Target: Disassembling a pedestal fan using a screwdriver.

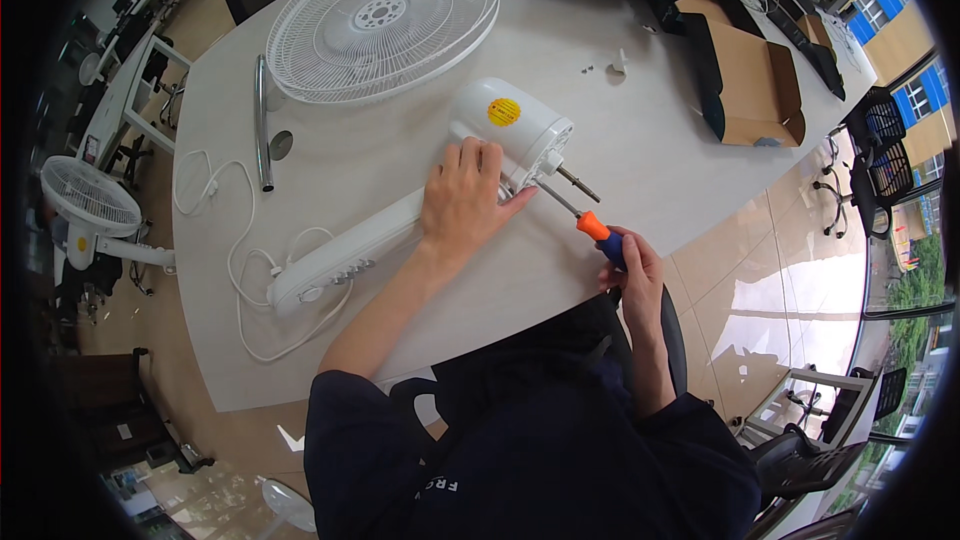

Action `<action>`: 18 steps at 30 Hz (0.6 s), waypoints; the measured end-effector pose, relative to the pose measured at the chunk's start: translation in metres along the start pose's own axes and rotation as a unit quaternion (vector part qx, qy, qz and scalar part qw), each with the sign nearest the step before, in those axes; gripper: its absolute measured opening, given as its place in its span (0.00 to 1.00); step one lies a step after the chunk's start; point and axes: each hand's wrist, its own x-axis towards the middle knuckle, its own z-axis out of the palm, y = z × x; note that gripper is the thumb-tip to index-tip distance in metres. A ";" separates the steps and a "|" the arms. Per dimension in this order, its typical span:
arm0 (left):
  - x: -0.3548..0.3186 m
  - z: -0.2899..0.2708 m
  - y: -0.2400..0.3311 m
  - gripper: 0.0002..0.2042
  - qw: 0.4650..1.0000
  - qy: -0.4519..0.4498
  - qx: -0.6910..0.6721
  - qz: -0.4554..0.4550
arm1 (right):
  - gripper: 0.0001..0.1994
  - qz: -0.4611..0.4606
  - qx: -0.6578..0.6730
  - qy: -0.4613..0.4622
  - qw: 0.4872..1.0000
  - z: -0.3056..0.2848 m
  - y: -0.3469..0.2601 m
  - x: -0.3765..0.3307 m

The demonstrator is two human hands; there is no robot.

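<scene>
A partly assembled white electric fan lies on its side on the table, with its motor housing (pixel 520 125) at the far end and its control column (pixel 365 245) slanting down to the left. My left hand (pixel 462 195) is closed over the neck just below the housing, its thumb beside the screwdriver tip. A bare metal shaft (pixel 580 183) sticks out of the housing front. My right hand (pixel 640 275) grips a screwdriver (pixel 597 226) by its orange and blue handle. The screwdriver's tip meets the underside of the housing's front; the exact contact point is too small to see.
A white fan grille (pixel 340 50) lies at the back, beside a chrome tube (pixel 264 130). The white power cord (pixel 245 285) loops at the left. Small loose parts and a white plastic piece (pixel 620 62) lie beyond the housing. An open cardboard box (pixel 755 85) stands far right.
</scene>
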 end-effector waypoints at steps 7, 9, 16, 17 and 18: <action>0.005 0.003 0.000 0.31 1.000 -0.012 0.002 -0.001 | 0.18 -0.151 0.001 0.079 0.985 0.019 0.005 0.002; 0.004 0.000 -0.001 0.31 1.000 -0.013 0.004 -0.007 | 0.19 -0.061 0.036 0.057 0.996 0.017 -0.003 -0.002; 0.004 0.001 0.004 0.30 1.000 -0.009 0.007 -0.002 | 0.19 -0.160 -0.003 0.030 0.987 0.008 0.018 -0.004; 0.004 0.001 0.004 0.30 1.000 -0.013 0.007 -0.005 | 0.18 -0.179 -0.044 0.029 0.983 0.009 0.019 -0.006; 0.003 0.001 0.004 0.30 1.000 -0.017 0.007 -0.008 | 0.18 -0.178 -0.043 0.029 0.983 0.010 0.019 -0.007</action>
